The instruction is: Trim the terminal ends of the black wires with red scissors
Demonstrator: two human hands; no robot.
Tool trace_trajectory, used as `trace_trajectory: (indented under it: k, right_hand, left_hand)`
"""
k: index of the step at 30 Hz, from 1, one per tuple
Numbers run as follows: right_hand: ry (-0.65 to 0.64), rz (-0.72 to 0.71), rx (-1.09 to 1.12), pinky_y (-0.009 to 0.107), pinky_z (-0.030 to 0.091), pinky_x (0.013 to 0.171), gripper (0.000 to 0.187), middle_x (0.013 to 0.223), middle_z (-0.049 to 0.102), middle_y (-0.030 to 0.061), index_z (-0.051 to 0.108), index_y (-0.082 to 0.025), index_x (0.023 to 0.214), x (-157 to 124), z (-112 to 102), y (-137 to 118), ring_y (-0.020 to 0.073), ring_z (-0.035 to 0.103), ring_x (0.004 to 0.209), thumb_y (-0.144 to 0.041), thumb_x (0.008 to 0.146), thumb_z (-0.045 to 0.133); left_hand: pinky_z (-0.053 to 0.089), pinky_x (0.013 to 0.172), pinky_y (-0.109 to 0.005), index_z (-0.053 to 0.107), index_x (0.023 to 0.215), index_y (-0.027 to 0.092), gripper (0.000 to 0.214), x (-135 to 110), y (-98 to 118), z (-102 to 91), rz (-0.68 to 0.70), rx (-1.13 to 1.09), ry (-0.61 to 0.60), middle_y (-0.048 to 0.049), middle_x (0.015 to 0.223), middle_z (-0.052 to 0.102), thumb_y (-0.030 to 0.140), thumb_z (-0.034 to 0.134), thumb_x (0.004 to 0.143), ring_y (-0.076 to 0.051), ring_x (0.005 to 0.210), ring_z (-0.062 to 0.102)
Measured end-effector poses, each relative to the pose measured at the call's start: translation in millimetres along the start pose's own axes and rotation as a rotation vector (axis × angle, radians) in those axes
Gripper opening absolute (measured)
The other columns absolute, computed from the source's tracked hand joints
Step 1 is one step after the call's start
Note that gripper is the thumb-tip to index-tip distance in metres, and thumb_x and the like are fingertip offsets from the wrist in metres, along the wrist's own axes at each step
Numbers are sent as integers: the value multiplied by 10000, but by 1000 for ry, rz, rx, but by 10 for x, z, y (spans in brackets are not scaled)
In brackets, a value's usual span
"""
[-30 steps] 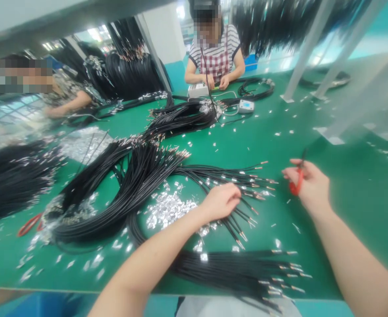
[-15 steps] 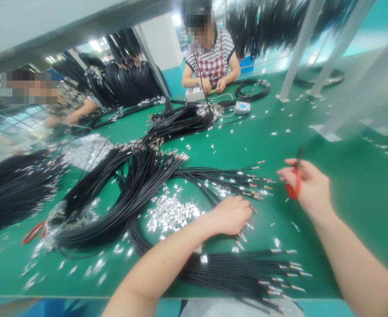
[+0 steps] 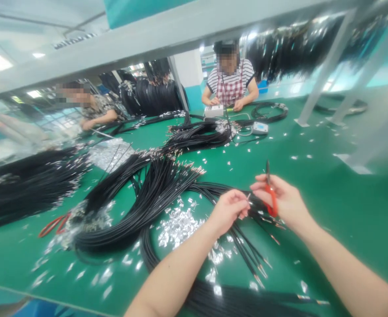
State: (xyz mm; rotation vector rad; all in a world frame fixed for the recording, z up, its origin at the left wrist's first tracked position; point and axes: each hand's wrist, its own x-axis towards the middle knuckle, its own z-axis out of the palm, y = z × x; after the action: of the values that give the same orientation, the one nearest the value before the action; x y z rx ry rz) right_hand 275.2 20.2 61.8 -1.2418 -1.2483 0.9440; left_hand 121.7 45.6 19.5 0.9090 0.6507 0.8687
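Observation:
My left hand [image 3: 231, 210] is closed in a pinch around the end of a black cable, whose tip pokes out by the thumb. Close on its right, my right hand [image 3: 291, 200] grips small scissors [image 3: 272, 201] with red handles, the dark blade pointing up and away. Several black cables [image 3: 247, 253] with stripped, coppery ends fan out on the table below both hands. Left of them lies a heap of silvery foil-like scraps [image 3: 179, 224]. Another cable bundle [image 3: 240, 301] runs along the near edge, partly hidden by my left forearm.
A large coiled cable bundle [image 3: 141, 211] lies left of centre on the green table [image 3: 312, 171]. Red handles [image 3: 50, 226] show beside it. Two co-workers sit across the table, one [image 3: 232, 83] behind a small white device [image 3: 260, 128]. Grey posts [image 3: 326, 66] stand at right.
My left hand has risen from the cables with a cable end in its fingers. My right hand with the scissors has come left, close to it. The view has tilted up.

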Motion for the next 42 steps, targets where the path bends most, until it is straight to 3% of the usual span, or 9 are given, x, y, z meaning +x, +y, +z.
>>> trace_trajectory:
  k: [6,13,16,22,31,36,42]
  right_hand:
    - [-118,37,6,258,450,545,326,633,591,-28,563,-182,880,224,218,0,100,522,525,-355,639,697]
    - [-415,187,217,216,313,410,310,549,509,-67,526,-174,920,411,312,108,59,388,409,-303,677,669]
    - [-386,216,339,214,313,414,339,544,514,-65,520,-167,934,426,330,185,57,385,407,-305,669,680]
    - [-130,213,277,246,426,503,399,632,582,-33,540,-193,931,339,374,201,101,525,513,-335,614,738]
    - [-74,59,21,263,487,534,367,680,608,-4,561,-197,912,205,492,179,124,566,561,-391,637,708]
    - [-79,44,11,258,492,517,344,667,618,5,559,-192,865,235,477,189,123,572,543,-395,630,707]
    - [-124,137,163,245,460,443,348,594,569,-48,508,-210,900,223,476,232,98,528,432,-359,653,704]
  left_hand:
    - [282,457,-202,512,706,131,290,57,-17,-89,-45,-133,23,13,577,536,301,727,610,-57,462,451]
    - [137,432,-218,601,775,82,317,70,93,-177,-122,-201,-180,42,511,390,352,698,640,-29,421,294]
    - [197,433,-211,582,727,94,288,60,92,-177,-87,-219,-105,20,531,449,355,685,663,-39,432,356]
    - [360,477,-219,518,713,132,293,52,28,-145,7,-208,102,3,567,574,246,752,577,-79,456,500]
    - [457,491,-259,476,643,135,326,26,17,-78,9,-168,340,14,524,559,232,762,522,-106,471,545]
    - [453,488,-262,495,656,128,323,38,14,-104,-15,-177,292,5,522,569,248,764,522,-107,457,541]
    - [422,500,-248,541,657,107,274,31,15,-153,-41,-181,170,-35,581,604,278,736,570,-105,480,545]
